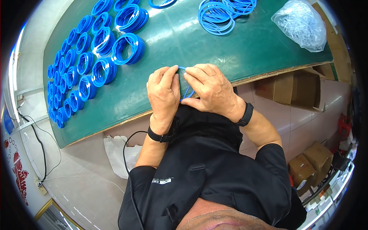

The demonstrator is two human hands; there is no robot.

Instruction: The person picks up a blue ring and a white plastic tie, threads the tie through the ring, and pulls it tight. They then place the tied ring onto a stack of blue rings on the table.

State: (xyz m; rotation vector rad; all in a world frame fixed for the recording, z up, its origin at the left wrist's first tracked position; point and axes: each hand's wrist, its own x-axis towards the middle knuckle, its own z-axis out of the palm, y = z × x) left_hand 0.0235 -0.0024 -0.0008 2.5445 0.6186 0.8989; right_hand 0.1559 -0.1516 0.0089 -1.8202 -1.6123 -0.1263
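A thin blue ring (188, 92) is held at the near edge of the green table, partly hidden behind my fingers. My left hand (164, 92) pinches its left side, with thumb and fingers near its top. On the other side my right hand (209, 86) grips it, fingertips at the upper part and thumb at the lower part. Rows of blue ring bundles (103, 72) stand on the table to the left. Loose blue rings (216, 19) lie in a heap at the far side.
The green tabletop (184, 46) has a wooden front edge. A clear plastic bag (301, 27) of small transparent pieces sits at the far right. Below it is an open cardboard box (293, 90). More cartons (316, 157) stand at the lower right. A black cable (125, 153) runs beside my left arm.
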